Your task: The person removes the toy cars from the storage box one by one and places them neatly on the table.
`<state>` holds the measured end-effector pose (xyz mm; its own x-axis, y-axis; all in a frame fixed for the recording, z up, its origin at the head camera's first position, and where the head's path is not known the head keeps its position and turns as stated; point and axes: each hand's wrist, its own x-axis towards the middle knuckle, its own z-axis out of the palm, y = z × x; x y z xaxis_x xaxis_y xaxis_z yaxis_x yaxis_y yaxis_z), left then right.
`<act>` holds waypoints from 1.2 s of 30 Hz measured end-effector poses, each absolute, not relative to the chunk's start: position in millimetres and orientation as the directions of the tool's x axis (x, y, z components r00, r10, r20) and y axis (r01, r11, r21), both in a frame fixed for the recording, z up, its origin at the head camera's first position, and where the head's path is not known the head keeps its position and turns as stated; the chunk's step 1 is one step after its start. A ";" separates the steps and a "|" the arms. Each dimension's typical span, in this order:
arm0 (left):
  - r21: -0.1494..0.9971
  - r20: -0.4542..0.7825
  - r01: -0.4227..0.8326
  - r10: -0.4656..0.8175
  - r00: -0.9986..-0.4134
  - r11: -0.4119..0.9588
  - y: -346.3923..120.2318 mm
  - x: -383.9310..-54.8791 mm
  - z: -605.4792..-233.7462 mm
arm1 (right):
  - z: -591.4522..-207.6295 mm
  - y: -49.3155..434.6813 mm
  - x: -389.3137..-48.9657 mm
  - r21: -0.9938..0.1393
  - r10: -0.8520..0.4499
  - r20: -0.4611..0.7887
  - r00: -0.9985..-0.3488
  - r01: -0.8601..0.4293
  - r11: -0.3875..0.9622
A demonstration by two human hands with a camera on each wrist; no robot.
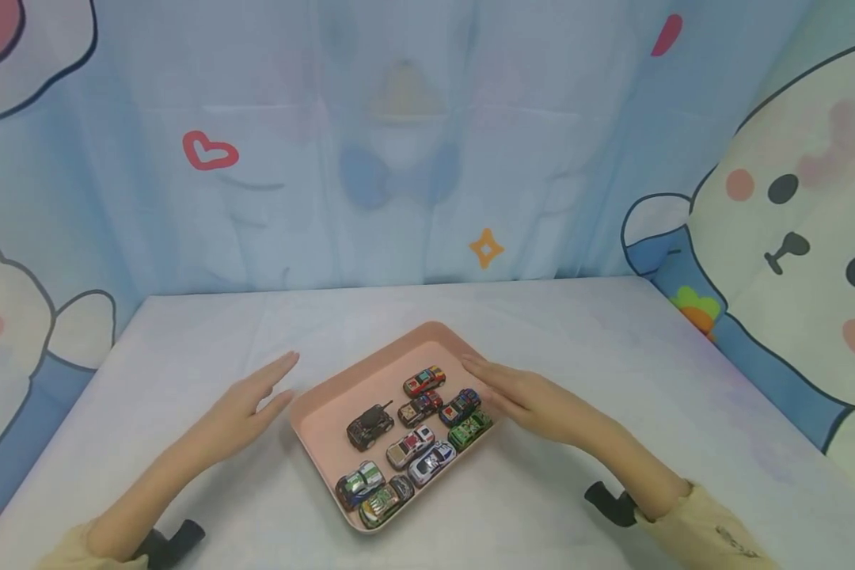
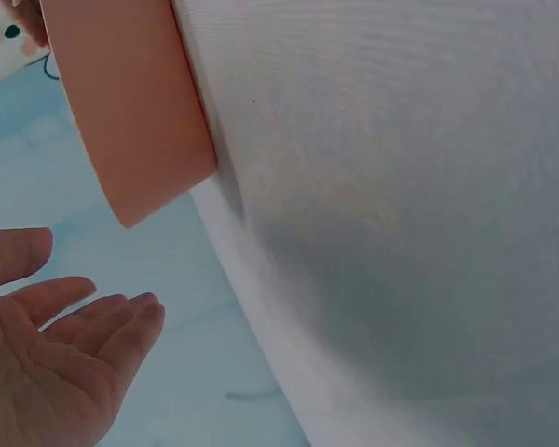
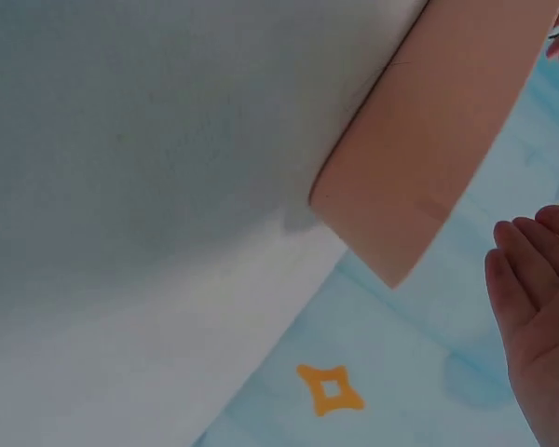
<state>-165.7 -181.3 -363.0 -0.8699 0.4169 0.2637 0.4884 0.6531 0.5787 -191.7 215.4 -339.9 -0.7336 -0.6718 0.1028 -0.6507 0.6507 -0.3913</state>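
Observation:
A pink rectangular tray (image 1: 359, 372) lies turned at an angle on the white-covered table, with several small toy cars in its right and front parts. Among them are a black toy vehicle with a thin barrel-like rod (image 1: 370, 427), a red and yellow car (image 1: 423, 381), a green car (image 1: 470, 430) and a white and blue car (image 1: 432, 463). My left hand (image 1: 245, 408) hovers left of the tray, fingers extended, holding nothing. On the other side, my right hand (image 1: 530, 400) has its straight fingers at the tray's right edge; in the right wrist view a gap shows between hand and tray wall (image 3: 429, 140).
White cloth (image 1: 613, 340) covers the table around the tray. Behind it hangs a light blue curtain (image 1: 271, 229) printed with cartoon animals. A dark strap-like piece (image 1: 178, 545) sits at the left wrist, another dark piece (image 1: 610, 504) at the right.

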 end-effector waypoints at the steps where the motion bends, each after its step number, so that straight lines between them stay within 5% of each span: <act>1: 0.606 0.249 0.472 0.412 -0.877 0.640 -182.1 -166.2 -364.9 | -341.6 214.7 -194.9 -0.401 -0.678 0.102 -0.728 -0.654 0.642; 18: 0.897 -0.141 0.101 0.497 -0.856 0.430 -198.7 -177.4 -377.9 | -364.2 202.9 -222.5 -0.428 -0.720 0.024 -0.694 -0.657 0.620; 26: 0.945 -0.116 0.088 0.576 -0.809 0.315 -203.6 -184.4 -390.0 | -365.3 197.8 -227.9 -0.390 -0.738 0.010 -0.675 -0.682 0.618; 36: 0.947 -0.067 0.123 0.557 -0.828 0.296 -204.1 -188.9 -398.8 | -365.7 193.5 -230.7 -0.345 -0.740 0.004 -0.673 -0.695 0.631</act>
